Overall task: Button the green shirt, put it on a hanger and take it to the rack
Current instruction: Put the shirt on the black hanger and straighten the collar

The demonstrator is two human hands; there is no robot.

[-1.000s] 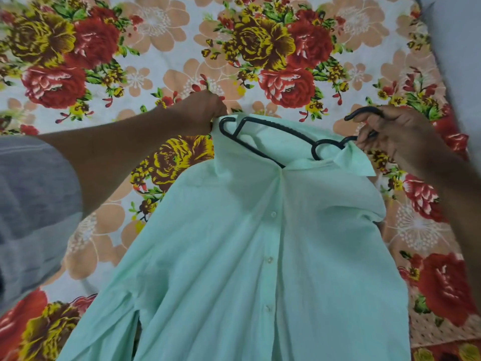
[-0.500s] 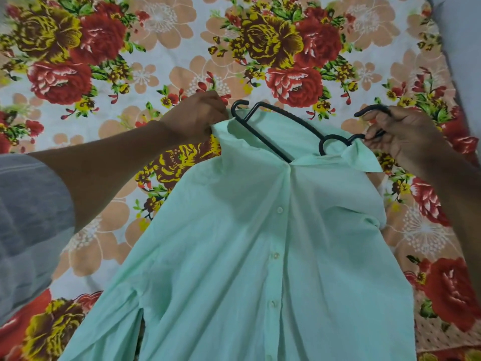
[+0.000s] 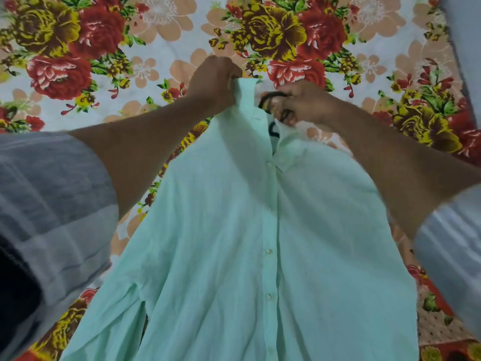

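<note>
The pale green shirt (image 3: 242, 243) lies buttoned down its front, spread from the centre to the bottom of the view over the floral bedsheet. My left hand (image 3: 212, 83) grips the left side of the collar and holds it up. My right hand (image 3: 303, 102) grips the hook of the black hanger (image 3: 272, 97) at the neck opening. Most of the hanger is hidden inside the shirt; only the hook and a short black piece below it show.
A bedsheet (image 3: 156, 69) with large red, yellow and peach flowers covers the whole surface under the shirt. A plain grey strip (image 3: 466, 35) runs along the bed's right edge. My grey sleeves fill the lower left and right of the view.
The hanger has gone into the shirt; its black arm no longer lies across the open collar. My right hand has moved left to the neck, and my left hand has drawn the collar up.
</note>
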